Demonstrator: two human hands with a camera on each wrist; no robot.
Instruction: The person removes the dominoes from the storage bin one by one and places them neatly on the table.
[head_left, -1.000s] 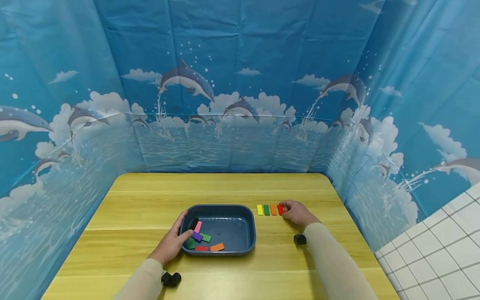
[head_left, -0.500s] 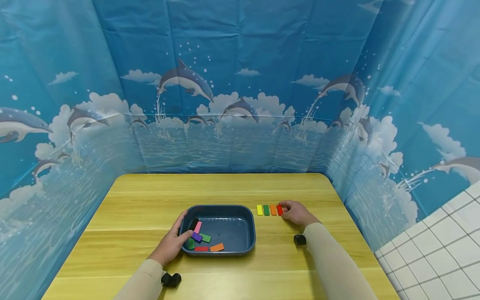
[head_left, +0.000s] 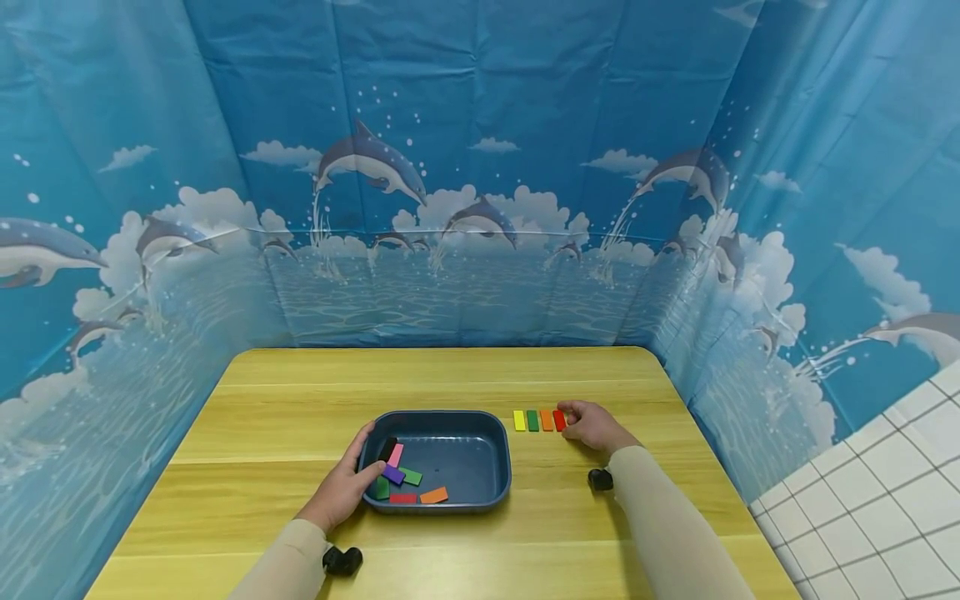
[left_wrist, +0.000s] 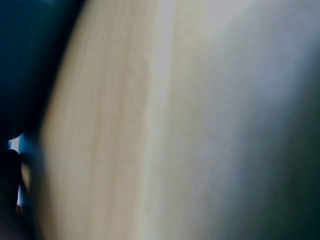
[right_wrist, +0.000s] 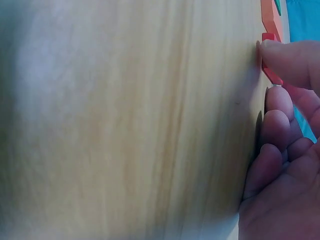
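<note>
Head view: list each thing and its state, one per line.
Tray: flat on the table, holds loose coloured blocks.
Row of blocks: yellow, green, orange, red, side by side.
Red block: right hand touches it.
Left hand: grips the tray's rim.

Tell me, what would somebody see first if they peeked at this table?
Probably the dark blue tray in the middle of the wooden table, with colourful little blocks piled in its near left corner, where the left hand grips the rim. Next, the neat row of yellow, green, orange and red blocks just right of the tray, with the right hand touching the red one at the end.
</note>
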